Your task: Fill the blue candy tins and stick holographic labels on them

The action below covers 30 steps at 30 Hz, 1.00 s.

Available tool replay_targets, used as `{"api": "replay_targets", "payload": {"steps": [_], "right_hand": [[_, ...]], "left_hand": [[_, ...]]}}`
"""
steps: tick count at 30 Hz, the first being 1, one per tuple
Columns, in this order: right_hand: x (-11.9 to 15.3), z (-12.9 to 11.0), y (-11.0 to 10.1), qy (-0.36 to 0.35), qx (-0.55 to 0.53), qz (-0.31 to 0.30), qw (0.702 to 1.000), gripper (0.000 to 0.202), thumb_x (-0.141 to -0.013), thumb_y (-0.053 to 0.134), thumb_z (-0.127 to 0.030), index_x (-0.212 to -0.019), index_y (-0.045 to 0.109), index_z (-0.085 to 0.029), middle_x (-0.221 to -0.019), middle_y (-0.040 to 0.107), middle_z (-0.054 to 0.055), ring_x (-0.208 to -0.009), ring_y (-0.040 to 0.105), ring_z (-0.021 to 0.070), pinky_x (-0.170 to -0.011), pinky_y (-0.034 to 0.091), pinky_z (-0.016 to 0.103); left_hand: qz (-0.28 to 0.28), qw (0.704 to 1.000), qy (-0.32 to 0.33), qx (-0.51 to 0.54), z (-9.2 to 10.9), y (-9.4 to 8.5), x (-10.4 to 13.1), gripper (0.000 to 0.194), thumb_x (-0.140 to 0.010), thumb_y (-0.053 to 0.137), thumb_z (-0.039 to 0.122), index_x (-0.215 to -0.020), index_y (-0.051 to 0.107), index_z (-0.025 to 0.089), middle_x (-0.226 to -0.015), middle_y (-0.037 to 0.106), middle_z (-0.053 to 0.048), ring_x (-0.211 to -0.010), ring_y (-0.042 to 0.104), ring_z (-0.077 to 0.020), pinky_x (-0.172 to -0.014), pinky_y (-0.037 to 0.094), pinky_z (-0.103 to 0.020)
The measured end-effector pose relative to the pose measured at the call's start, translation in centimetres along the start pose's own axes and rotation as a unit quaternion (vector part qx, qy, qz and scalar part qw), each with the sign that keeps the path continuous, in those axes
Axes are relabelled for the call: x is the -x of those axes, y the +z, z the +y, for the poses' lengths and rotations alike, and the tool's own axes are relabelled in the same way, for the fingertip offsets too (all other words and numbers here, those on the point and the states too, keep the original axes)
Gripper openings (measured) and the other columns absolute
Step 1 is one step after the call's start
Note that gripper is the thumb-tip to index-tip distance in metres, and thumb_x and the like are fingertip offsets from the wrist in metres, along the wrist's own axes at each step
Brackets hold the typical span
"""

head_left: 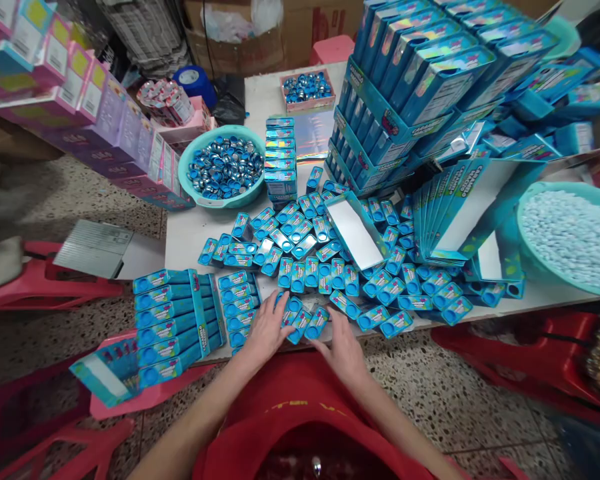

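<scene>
My left hand [266, 328] lies at the front table edge, its fingers apart and touching a small blue candy box [291, 311]. Facing it, my right hand [346, 345] has thumb and fingers spread beside another small box [317, 323]. Between the two hands sits one more box [300, 326], tilted like its neighbours. Each box shows a round blue cap on its printed top. Many similar boxes [298, 227] crowd the table beyond my hands. Left of my left hand stands a row of the same boxes [237, 305].
Teal display trays [200, 313] with boxes stand at left. Farther back are a basin [185, 180] of metallic blue caps and stacked trays [380, 127]. An empty tray [357, 233] lies among the boxes. At right are folded cartons [455, 213] and a basin [523, 240] of pale candies.
</scene>
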State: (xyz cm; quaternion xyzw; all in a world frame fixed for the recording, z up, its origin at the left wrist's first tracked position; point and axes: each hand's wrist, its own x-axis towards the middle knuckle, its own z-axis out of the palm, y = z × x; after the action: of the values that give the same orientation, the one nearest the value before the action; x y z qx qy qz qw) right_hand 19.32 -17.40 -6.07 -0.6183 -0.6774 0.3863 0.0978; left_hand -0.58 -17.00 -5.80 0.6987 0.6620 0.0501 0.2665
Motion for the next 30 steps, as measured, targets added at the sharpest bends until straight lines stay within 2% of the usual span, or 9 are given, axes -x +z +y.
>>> {"api": "replay_targets", "payload": {"steps": [2,4,7,10,12,16,22,26,30], "right_hand": [[-0.5,0.2,-0.2,-0.099,0.01,-0.034,0.994,0.073,-0.07,0.065,-0.02,-0.134,0.031,-0.023,-0.143,0.032,0.013,-0.131,0.032,0.0272,-0.1,0.039,0.044],[-1.1,0.5,-0.1,-0.151,0.026,-0.066,0.986,0.075,-0.067,0.063,-0.008,-0.133,0.033,-0.025,-0.143,0.031,0.011,-0.131,0.032,0.0265,-0.1,0.039,0.045],[-1.6,0.8,0.0,-0.15,0.066,-0.067,0.984,0.064,-0.065,0.057,0.0,-0.124,0.043,-0.021,-0.13,0.044,0.012,-0.119,0.043,0.0269,-0.093,0.045,0.045],[-1.7,0.9,0.1,-0.139,0.097,-0.067,0.983,0.051,-0.067,0.057,-0.001,-0.114,0.05,-0.018,-0.11,0.054,0.01,-0.105,0.05,0.0269,-0.085,0.049,0.043],[-1.8,0.8,0.2,-0.152,0.101,-0.081,0.98,0.055,-0.067,0.058,-0.002,-0.119,0.047,-0.018,-0.108,0.054,0.011,-0.105,0.05,0.0267,-0.083,0.05,0.041],[-2.4,0.7,0.1,-0.225,0.137,-0.118,0.957,0.072,-0.066,0.057,0.002,-0.131,0.038,-0.023,-0.134,0.041,0.013,-0.115,0.047,0.0275,-0.088,0.048,0.041],[-2.6,1.6,0.5,-0.291,0.159,-0.113,0.937,0.054,-0.067,0.057,0.0,-0.117,0.05,-0.021,-0.142,0.035,0.013,-0.126,0.036,0.0304,-0.094,0.043,0.048],[-2.6,2.5,1.1,-0.289,0.132,-0.122,0.94,0.059,-0.067,0.058,-0.003,-0.124,0.044,-0.017,-0.135,0.042,0.015,-0.123,0.041,0.0286,-0.098,0.04,0.046],[-3.0,2.5,1.3,-0.25,0.125,-0.132,0.951,0.076,-0.068,0.061,-0.008,-0.136,0.029,-0.017,-0.128,0.046,0.014,-0.118,0.043,0.0289,-0.093,0.044,0.046]], "left_hand": [[0.036,0.999,0.019,-0.029,0.3,-0.3,0.4,0.057,-0.08,0.059,0.032,-0.131,0.038,0.019,-0.138,0.034,-0.015,-0.127,0.035,-0.0301,-0.097,0.038,-0.042],[0.069,0.994,0.047,-0.073,0.6,-0.4,1.4,0.044,-0.082,0.055,0.038,-0.119,0.049,0.015,-0.127,0.044,-0.016,-0.118,0.042,-0.0301,-0.091,0.04,-0.042],[0.079,0.98,0.102,-0.151,0.7,0.2,3.2,0.031,-0.084,0.052,0.041,-0.099,0.059,0.016,-0.105,0.057,-0.013,-0.097,0.052,-0.0274,-0.079,0.042,-0.039],[0.081,0.969,0.13,-0.194,0.3,1.5,4.4,0.017,-0.087,0.048,0.027,-0.088,0.062,0.017,-0.09,0.061,-0.009,-0.081,0.053,-0.0222,-0.07,0.038,-0.035],[0.084,0.968,0.134,-0.196,-0.1,2.3,4.4,0.019,-0.089,0.045,0.021,-0.084,0.062,0.018,-0.086,0.062,-0.008,-0.077,0.053,-0.0201,-0.068,0.035,-0.033],[0.072,0.969,0.143,-0.187,-0.2,2.7,3.7,0.023,-0.09,0.042,0.022,-0.081,0.063,0.018,-0.081,0.063,-0.007,-0.075,0.054,-0.0194,-0.066,0.033,-0.032],[0.031,0.988,0.095,-0.12,0.6,1.8,4.2,0.028,-0.09,0.041,0.037,-0.095,0.061,0.017,-0.087,0.063,-0.008,-0.082,0.057,-0.0223,-0.071,0.04,-0.034],[0.023,0.995,0.062,-0.081,0.7,2.6,5.0,0.056,-0.079,0.047,0.062,-0.107,0.055,0.014,-0.095,0.061,-0.012,-0.087,0.058,-0.0261,-0.075,0.045,-0.038],[0.035,0.993,0.041,-0.103,1.1,4.2,5.2,0.063,-0.075,0.051,0.062,-0.116,0.049,0.014,-0.104,0.058,-0.014,-0.092,0.058,-0.0281,-0.077,0.048,-0.04]]}}
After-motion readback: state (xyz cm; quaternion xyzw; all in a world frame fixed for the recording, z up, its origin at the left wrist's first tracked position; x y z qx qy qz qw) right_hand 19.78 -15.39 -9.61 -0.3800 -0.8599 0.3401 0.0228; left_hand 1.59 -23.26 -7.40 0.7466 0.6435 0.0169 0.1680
